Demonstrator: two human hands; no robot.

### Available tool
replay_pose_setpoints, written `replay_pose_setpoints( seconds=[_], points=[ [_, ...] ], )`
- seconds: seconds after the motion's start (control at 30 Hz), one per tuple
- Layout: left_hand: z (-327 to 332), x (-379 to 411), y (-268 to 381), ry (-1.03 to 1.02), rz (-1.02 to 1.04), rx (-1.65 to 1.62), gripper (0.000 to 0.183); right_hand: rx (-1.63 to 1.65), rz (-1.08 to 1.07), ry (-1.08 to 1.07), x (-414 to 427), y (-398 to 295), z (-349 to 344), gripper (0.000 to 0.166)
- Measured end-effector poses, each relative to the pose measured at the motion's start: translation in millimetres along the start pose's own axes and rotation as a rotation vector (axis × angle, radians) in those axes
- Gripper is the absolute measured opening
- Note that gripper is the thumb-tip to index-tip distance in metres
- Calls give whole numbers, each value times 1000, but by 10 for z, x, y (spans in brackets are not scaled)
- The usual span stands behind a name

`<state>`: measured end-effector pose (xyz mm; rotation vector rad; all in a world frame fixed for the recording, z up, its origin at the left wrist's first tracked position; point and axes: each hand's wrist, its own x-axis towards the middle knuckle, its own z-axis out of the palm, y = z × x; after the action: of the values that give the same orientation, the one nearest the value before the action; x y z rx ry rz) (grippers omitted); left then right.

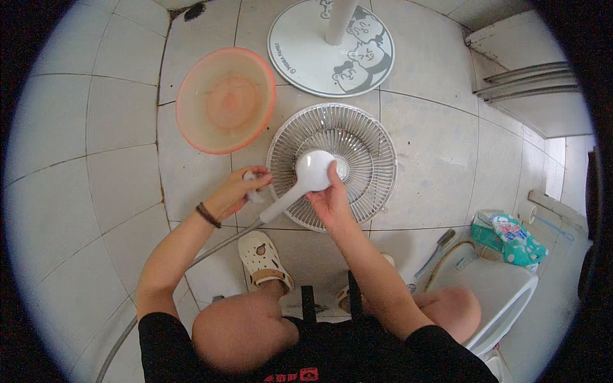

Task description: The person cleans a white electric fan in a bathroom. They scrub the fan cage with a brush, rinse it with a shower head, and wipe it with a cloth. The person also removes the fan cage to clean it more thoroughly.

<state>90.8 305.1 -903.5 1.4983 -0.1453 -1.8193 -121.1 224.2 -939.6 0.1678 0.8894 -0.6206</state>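
My right hand [330,194] grips the head of a white hand shower [313,170], fingers below and thumb on the side. The shower's handle slants down-left to a grey flexible hose [230,242]. Behind the shower head, a round wire fan grille [368,143] lies on the tiled floor. Near the grille's left edge, my left hand [239,189] pinches a small, soft-looking whitish thing [252,195]. Fingers partly hide and blur it, so its kind is unclear. No water stream can be made out from the shower.
A translucent basin with an orange rim [274,91] stands upper left. Beside it is a round fan base [301,52] with a pole [340,24] and printed cartoon faces. At right are a brush [436,253], a green plastic packet [517,239] and a white fixture [498,287]. The hose passes under my left arm.
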Motion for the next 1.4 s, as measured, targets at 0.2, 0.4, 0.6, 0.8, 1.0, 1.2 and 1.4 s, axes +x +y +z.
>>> replay_pose_setpoints(
  seconds=[0.2,0.4,0.6,0.8,1.0,1.2,1.4],
  points=[
    [82,707,-369,-165,28,-63,32,-25,-2,-67,-122,285,-13,53],
    [132,789,-569,-182,-52,-230,40,-425,-350,-41,21,561,45,45],
    [72,730,-599,-346,-102,-189,74,-623,-444,147,-27,553,45,42],
    [232,683,-665,-366,-39,-107,100,-950,-672,210,-7,385,-108,40],
    [181,837,-805,-558,8,18,80,-1350,-1284,554,-89,-301,-505,24],
    [294,539,-640,-469,114,490,45,-1531,-854,1958,-643,-2042,-2683,70],
    [247,409,-554,-245,60,535,53,-1712,-516,1707,-1089,-2144,-2894,55]
  ],
)
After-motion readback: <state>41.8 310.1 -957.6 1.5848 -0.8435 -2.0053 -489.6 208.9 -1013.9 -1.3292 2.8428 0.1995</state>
